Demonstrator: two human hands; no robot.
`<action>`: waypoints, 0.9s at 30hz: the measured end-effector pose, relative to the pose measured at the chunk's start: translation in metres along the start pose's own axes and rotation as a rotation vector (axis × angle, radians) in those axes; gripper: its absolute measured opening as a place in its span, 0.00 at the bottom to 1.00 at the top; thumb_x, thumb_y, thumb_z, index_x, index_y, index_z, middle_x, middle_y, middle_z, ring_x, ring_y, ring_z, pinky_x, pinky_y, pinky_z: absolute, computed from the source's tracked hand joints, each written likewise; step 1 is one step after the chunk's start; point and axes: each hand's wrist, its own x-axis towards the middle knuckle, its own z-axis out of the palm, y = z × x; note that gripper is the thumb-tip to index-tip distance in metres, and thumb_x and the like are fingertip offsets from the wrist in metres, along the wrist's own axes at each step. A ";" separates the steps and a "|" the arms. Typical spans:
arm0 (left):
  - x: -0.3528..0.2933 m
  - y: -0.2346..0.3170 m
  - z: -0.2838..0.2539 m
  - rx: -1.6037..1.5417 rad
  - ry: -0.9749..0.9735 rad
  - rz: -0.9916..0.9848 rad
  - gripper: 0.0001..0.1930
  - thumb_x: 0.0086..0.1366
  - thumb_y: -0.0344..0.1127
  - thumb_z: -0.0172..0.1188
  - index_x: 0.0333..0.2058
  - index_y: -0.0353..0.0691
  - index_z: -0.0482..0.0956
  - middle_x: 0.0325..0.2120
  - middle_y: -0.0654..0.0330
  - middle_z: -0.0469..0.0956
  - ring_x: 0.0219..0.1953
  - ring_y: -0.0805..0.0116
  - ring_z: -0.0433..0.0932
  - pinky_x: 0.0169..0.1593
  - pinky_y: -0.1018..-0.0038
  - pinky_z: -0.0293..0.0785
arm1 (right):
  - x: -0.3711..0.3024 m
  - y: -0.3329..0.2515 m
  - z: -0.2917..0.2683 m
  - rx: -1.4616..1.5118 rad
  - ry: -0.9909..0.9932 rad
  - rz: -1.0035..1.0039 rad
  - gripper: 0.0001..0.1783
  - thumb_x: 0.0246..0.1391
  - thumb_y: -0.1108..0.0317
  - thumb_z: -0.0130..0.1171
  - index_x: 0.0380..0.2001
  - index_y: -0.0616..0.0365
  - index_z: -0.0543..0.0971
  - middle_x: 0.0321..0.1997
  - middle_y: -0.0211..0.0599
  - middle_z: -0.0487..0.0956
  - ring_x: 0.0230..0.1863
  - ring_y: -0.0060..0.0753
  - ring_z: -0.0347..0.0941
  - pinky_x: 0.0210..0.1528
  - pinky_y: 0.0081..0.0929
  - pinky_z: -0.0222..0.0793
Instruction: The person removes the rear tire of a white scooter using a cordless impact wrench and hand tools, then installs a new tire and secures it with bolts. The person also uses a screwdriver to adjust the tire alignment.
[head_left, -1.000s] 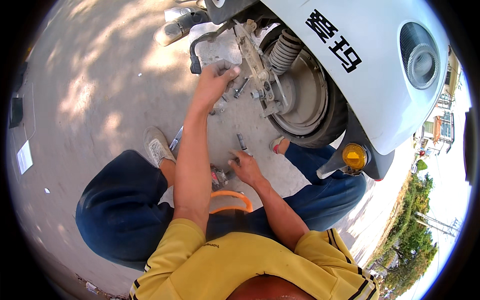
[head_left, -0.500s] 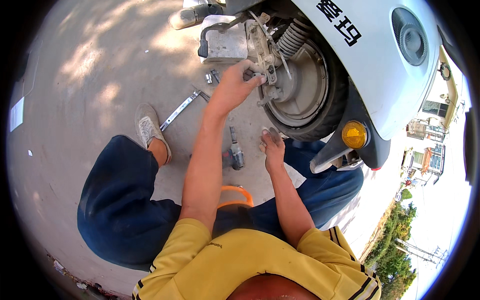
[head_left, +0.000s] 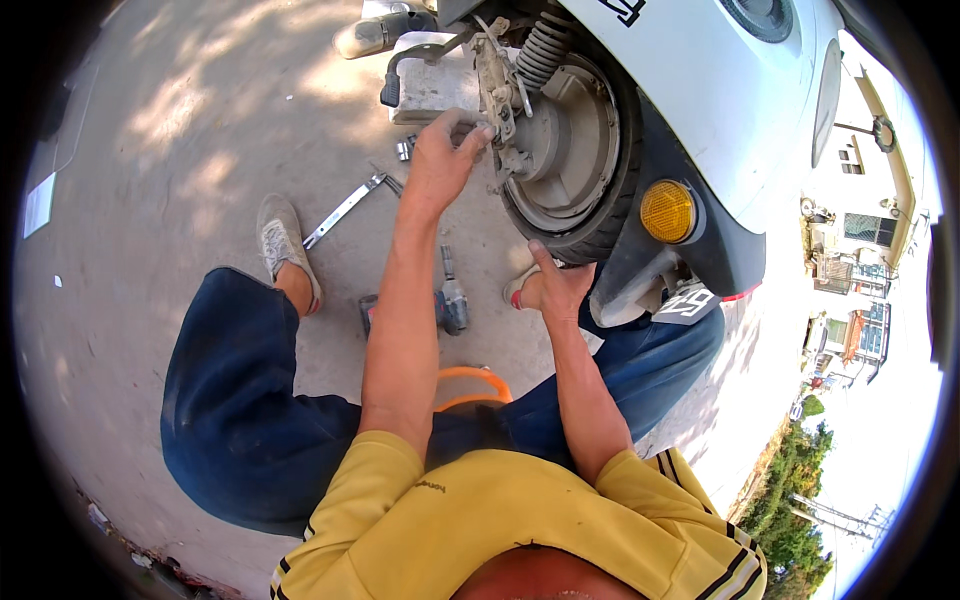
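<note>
My left hand (head_left: 448, 155) is closed in a pinch beside the dirty metal bracket (head_left: 503, 120) at the wheel hub. Whatever lies between its fingertips is too small to make out. Low on the wheel, my right hand (head_left: 560, 288) has its thumb stretched up toward the black tyre (head_left: 575, 243) and its fingers spread along the tyre's underside, partly hidden. The grey hub (head_left: 560, 145) fills the wheel's middle, with a coil spring (head_left: 545, 50) above it. This wheel belongs to a white scooter (head_left: 700, 110).
A cordless impact wrench (head_left: 453, 305) lies between my legs, near an orange curved piece (head_left: 475, 373). Beyond it lie a silver bar-shaped tool (head_left: 345, 212) and metal sockets (head_left: 405, 148). A pale block (head_left: 435, 88) stands beside the bracket. An amber reflector (head_left: 668, 211) juts from the scooter.
My right hand has moved up against the tyre's underside, its thumb now extended. The left hand stays pinched by the bracket. The whole view has shifted slightly, with the scooter further left.
</note>
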 end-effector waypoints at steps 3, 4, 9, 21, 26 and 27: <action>-0.004 -0.003 0.006 -0.022 0.067 0.133 0.17 0.67 0.32 0.65 0.51 0.29 0.78 0.42 0.51 0.85 0.45 0.66 0.82 0.49 0.68 0.78 | -0.004 -0.031 0.006 -0.033 0.051 0.053 0.54 0.42 0.66 0.84 0.68 0.71 0.63 0.69 0.49 0.69 0.68 0.37 0.64 0.72 0.31 0.55; -0.005 -0.004 0.013 -0.092 0.120 0.158 0.17 0.68 0.33 0.64 0.51 0.30 0.78 0.41 0.52 0.85 0.44 0.66 0.82 0.48 0.68 0.78 | -0.002 -0.031 0.002 -0.089 0.057 0.083 0.55 0.42 0.64 0.84 0.67 0.72 0.63 0.69 0.51 0.68 0.68 0.38 0.64 0.72 0.31 0.55; -0.007 -0.028 0.014 -0.302 0.268 -0.063 0.21 0.74 0.45 0.59 0.53 0.31 0.78 0.44 0.51 0.83 0.42 0.65 0.82 0.50 0.69 0.79 | 0.007 -0.012 -0.015 -0.162 -0.016 0.276 0.58 0.42 0.58 0.85 0.66 0.77 0.61 0.68 0.55 0.68 0.67 0.40 0.64 0.72 0.33 0.55; -0.018 -0.100 0.041 -0.138 0.433 -0.225 0.17 0.74 0.45 0.59 0.44 0.33 0.81 0.35 0.57 0.85 0.36 0.72 0.81 0.39 0.73 0.76 | 0.012 0.072 -0.040 -0.215 -0.260 0.109 0.48 0.52 0.54 0.78 0.68 0.66 0.67 0.68 0.41 0.72 0.67 0.36 0.67 0.69 0.29 0.61; -0.035 -0.100 0.047 -0.155 0.468 -0.214 0.17 0.73 0.43 0.58 0.44 0.31 0.81 0.36 0.56 0.85 0.35 0.73 0.80 0.39 0.74 0.76 | 0.016 0.081 -0.062 -0.283 -0.201 -0.232 0.37 0.61 0.45 0.68 0.61 0.65 0.76 0.61 0.46 0.79 0.59 0.44 0.73 0.65 0.37 0.66; -0.037 -0.100 0.050 -0.168 0.474 -0.210 0.17 0.73 0.43 0.59 0.44 0.31 0.81 0.36 0.57 0.85 0.35 0.73 0.80 0.39 0.74 0.76 | 0.019 0.083 -0.060 -0.277 -0.179 -0.286 0.36 0.62 0.44 0.66 0.59 0.65 0.78 0.59 0.47 0.80 0.58 0.46 0.74 0.65 0.39 0.66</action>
